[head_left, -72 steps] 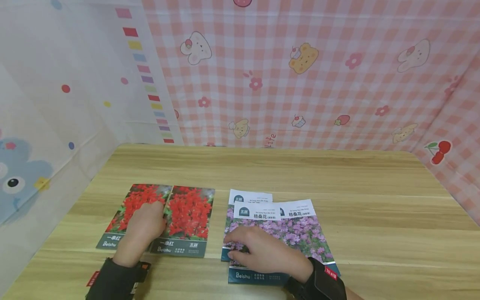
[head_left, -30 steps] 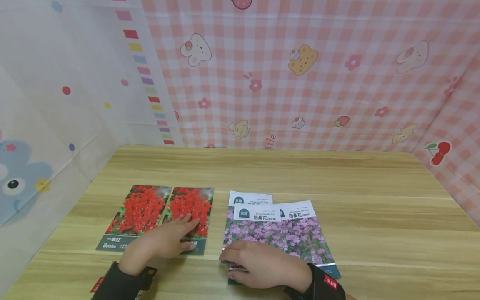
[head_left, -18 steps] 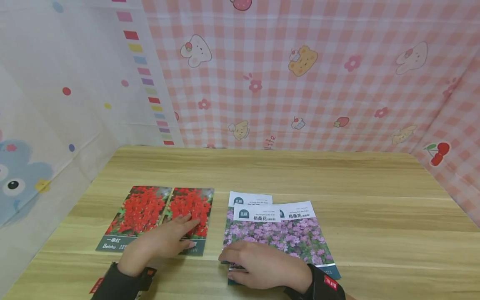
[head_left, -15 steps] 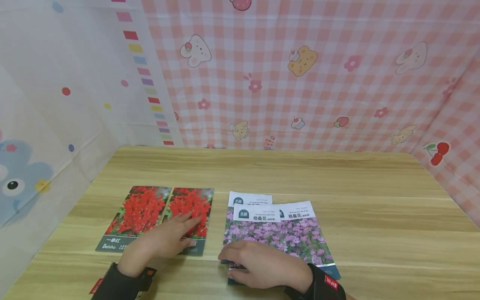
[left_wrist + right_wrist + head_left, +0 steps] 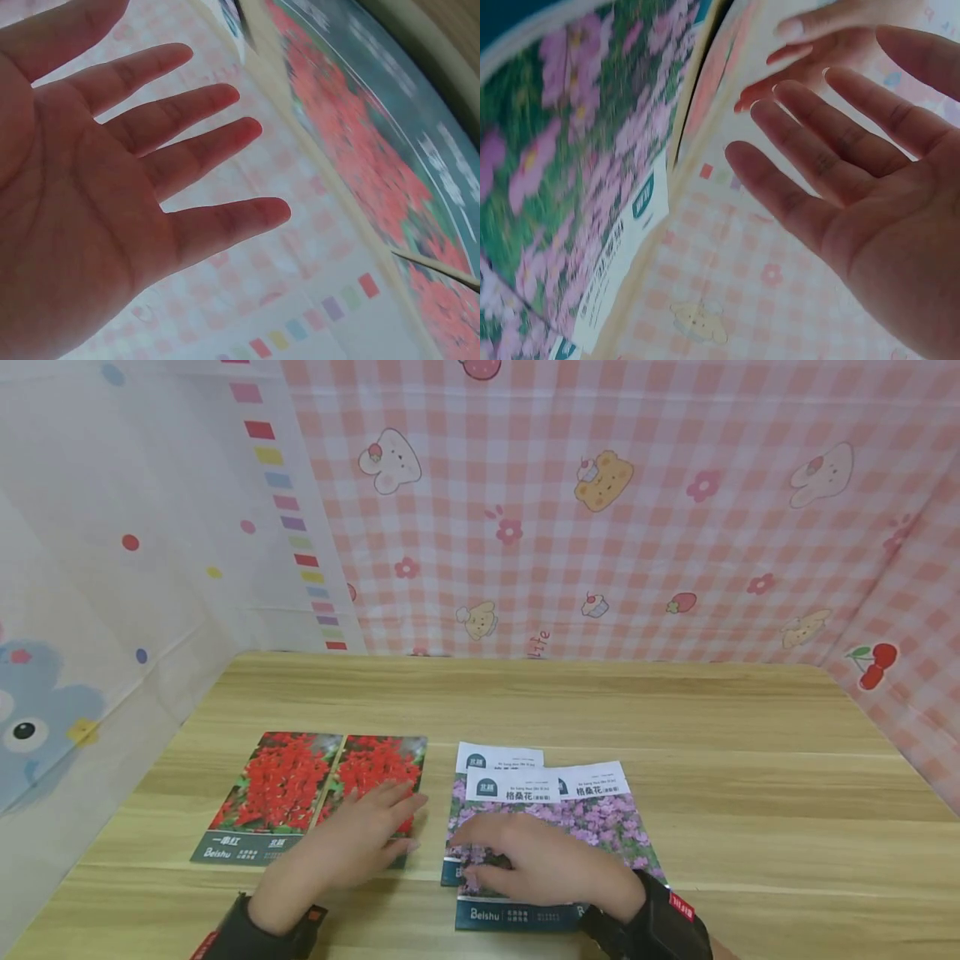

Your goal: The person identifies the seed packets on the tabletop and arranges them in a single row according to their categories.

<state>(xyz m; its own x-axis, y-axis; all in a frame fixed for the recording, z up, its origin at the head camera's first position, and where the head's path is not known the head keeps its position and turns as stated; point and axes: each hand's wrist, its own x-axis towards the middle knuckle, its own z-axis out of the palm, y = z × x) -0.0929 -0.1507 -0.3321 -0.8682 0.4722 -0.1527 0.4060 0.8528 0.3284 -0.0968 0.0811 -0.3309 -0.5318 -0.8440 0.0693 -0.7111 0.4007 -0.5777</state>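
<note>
Red packet [image 5: 381, 763], purple packets [image 5: 596, 818]; just below fingers [image 5: 202, 156]

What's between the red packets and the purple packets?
The head view shows a bare strip of table, with fingers of the left hand reaching slightly over it from above the red packets.
</note>
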